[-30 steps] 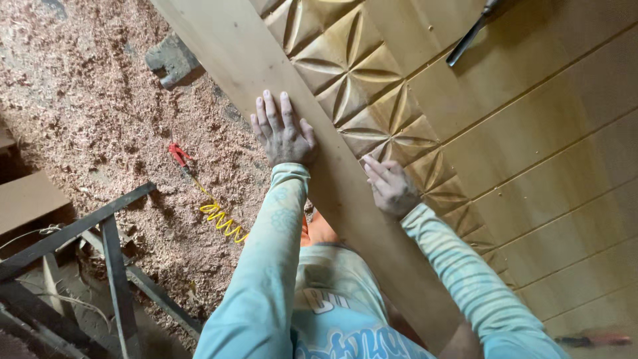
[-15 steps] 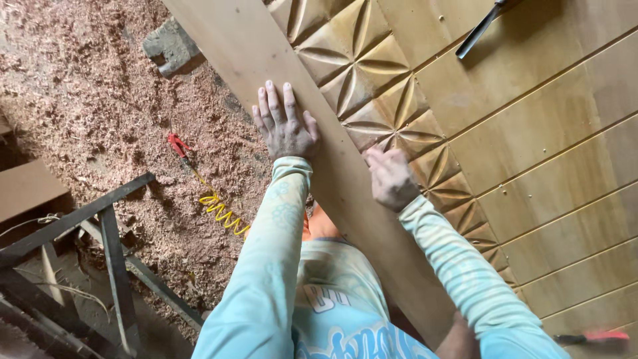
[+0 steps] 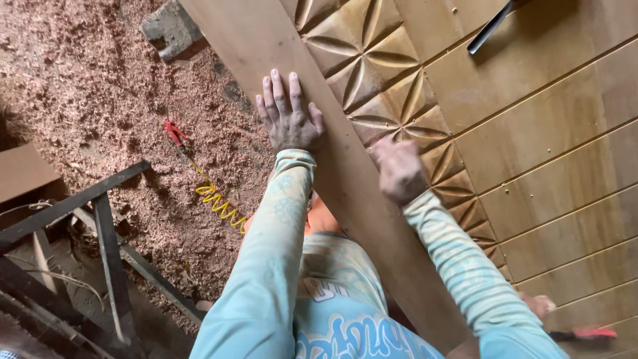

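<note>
A carved wooden door panel (image 3: 531, 133) fills the right and centre of the frame, its plain outer rail running diagonally from top centre to bottom right. The left hand (image 3: 289, 116) lies flat on that rail, fingers spread, gripping nothing. The right hand (image 3: 399, 169), blurred, hovers loosely curled over the carved petal squares (image 3: 372, 73); whether it touches them is unclear. Sawdust (image 3: 86, 86) covers the floor at left, with a yellow coiled cord (image 3: 216, 199) and a grey stone block (image 3: 171, 28).

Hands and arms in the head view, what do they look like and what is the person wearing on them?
Both arms are covered to the wrist by long, pale turquoise sleeves with a faint lighter pattern; the left sleeve shows soft floral shapes, the right sleeve looks more streaked. The left hand and right hand are bare, with no gloves; the right is blurred. The sleeves match a top with white lettering.
</note>
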